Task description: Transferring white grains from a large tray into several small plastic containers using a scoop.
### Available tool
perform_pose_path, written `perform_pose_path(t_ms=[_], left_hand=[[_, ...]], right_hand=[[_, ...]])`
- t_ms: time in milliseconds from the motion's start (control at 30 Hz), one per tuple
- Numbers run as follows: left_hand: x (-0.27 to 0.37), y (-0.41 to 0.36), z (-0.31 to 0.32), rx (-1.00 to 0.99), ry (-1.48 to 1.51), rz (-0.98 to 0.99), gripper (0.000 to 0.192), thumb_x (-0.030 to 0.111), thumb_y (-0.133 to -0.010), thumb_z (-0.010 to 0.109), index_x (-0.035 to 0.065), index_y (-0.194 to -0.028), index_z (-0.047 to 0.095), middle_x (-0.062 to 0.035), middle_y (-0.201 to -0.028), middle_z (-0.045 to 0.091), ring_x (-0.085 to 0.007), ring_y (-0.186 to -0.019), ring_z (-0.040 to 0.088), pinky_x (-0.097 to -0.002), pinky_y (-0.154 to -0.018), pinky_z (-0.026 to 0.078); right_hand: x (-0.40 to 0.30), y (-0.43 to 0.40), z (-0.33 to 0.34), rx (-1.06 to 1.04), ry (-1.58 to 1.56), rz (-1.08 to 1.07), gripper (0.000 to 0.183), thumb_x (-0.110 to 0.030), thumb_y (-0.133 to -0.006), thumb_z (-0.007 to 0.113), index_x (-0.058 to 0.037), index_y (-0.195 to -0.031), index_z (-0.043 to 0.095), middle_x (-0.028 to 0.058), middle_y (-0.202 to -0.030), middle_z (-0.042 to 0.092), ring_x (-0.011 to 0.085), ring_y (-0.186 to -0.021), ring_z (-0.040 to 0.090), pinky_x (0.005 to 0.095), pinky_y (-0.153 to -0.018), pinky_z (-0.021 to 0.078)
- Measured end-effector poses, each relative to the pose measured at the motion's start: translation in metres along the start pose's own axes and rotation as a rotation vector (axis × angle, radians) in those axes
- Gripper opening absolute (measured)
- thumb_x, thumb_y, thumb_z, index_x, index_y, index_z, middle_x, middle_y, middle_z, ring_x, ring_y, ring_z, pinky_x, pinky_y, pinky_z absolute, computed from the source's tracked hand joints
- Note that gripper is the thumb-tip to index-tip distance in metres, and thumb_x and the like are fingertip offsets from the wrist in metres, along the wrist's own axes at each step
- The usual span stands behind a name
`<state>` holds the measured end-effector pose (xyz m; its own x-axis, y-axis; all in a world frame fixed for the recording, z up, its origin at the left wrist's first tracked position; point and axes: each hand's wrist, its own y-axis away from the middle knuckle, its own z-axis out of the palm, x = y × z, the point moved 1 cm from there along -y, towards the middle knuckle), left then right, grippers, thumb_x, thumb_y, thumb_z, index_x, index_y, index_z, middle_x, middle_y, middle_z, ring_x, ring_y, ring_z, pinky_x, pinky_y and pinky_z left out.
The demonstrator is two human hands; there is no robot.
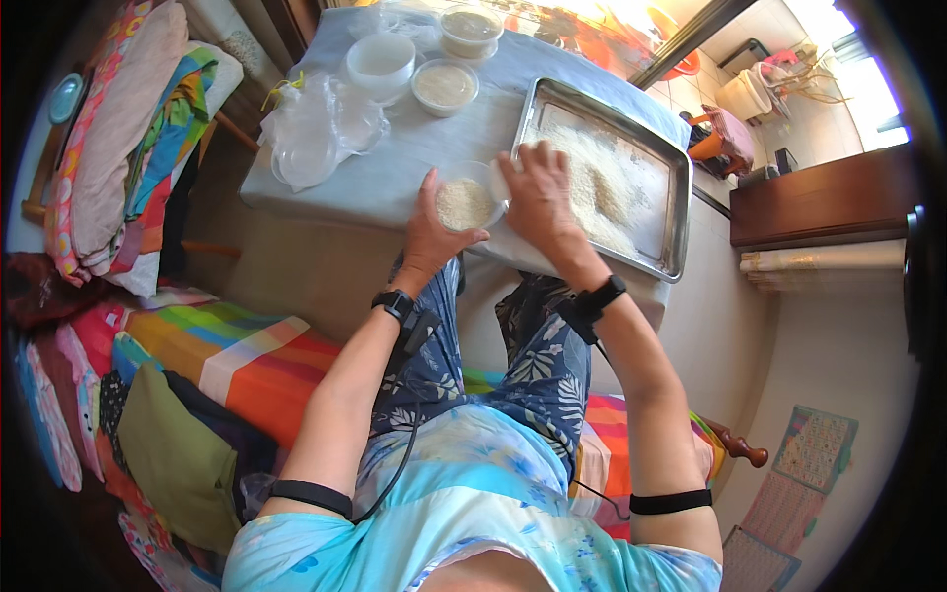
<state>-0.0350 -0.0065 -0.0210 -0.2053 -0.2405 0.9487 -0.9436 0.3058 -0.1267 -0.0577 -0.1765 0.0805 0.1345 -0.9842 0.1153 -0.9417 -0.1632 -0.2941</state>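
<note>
My left hand (433,235) grips a round clear plastic tub (466,203) near the table's front edge, thumb and fingers spread around its side. White rice partly fills the tub. At the tub's right rim, my right hand (540,191) holds a small whitish object (500,182), mostly covered by the fingers; it may be a cup or scoop. Just right of that hand, loose rice (603,192) is heaped in a rectangular metal tray (685,214). The heap has a hollow in it.
Behind the tub stand two rice-filled containers (445,86) (471,27) and stacked empty tubs (380,62). A clear plastic bag with lids (305,154) lies on the left of the cloth-covered table (340,198). Folded fabrics (126,140) hang at left; a wooden cabinet (814,198) stands right.
</note>
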Motion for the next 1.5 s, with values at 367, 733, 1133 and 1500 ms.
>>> perform_pose_path(t_ms=[367, 733, 1133, 1500], left_hand=[[-0.004, -0.001, 0.0, -0.05, -0.098, 0.086, 0.13, 0.018, -0.049, 0.094, 0.0073, -0.15, 0.013, -0.0283, -0.142, 0.039, -0.0346, -0.132, 0.041, -0.0392, -0.109, 0.036], [-0.001, -0.001, 0.0, -0.015, -0.161, 0.089, 0.123, 0.02, -0.05, 0.093, 0.0056, -0.147, 0.019, -0.0263, -0.136, 0.047, -0.0352, -0.125, 0.049, -0.0391, -0.105, 0.041], [0.0, -0.002, 0.0, -0.027, -0.194, 0.085, 0.122, 0.023, -0.051, 0.093, 0.0038, -0.147, 0.02, -0.0265, -0.136, 0.047, -0.0352, -0.125, 0.049, -0.0385, -0.105, 0.04], [-0.001, -0.002, 0.001, -0.037, -0.22, 0.087, 0.121, 0.022, -0.053, 0.093, 0.0078, -0.147, 0.018, -0.0252, -0.136, 0.047, -0.0346, -0.125, 0.049, -0.0396, -0.104, 0.042]], right_hand=[[0.182, 0.136, 0.008, -0.455, 0.198, 0.498, 0.024, -0.002, -0.069, 0.06, -0.0079, -0.09, 0.07, 0.0117, -0.102, 0.064, 0.0331, -0.11, 0.051, 0.0429, -0.087, 0.0385], [0.164, 0.114, 0.037, -0.421, -0.083, 0.36, 0.018, -0.001, -0.062, 0.054, -0.0035, -0.073, 0.068, 0.0139, -0.091, 0.066, 0.0327, -0.096, 0.058, 0.0406, -0.084, 0.0468], [0.092, 0.049, 0.073, -0.249, -0.322, 0.735, 0.027, -0.017, -0.065, 0.068, -0.0044, -0.089, 0.071, 0.0155, -0.096, 0.067, 0.0333, -0.097, 0.062, 0.0399, -0.085, 0.05], [0.103, 0.07, 0.081, -0.065, -0.784, 1.01, 0.048, -0.016, -0.058, 0.081, -0.0052, -0.103, 0.069, 0.0112, -0.094, 0.069, 0.0278, -0.087, 0.065, 0.0353, -0.081, 0.05]])
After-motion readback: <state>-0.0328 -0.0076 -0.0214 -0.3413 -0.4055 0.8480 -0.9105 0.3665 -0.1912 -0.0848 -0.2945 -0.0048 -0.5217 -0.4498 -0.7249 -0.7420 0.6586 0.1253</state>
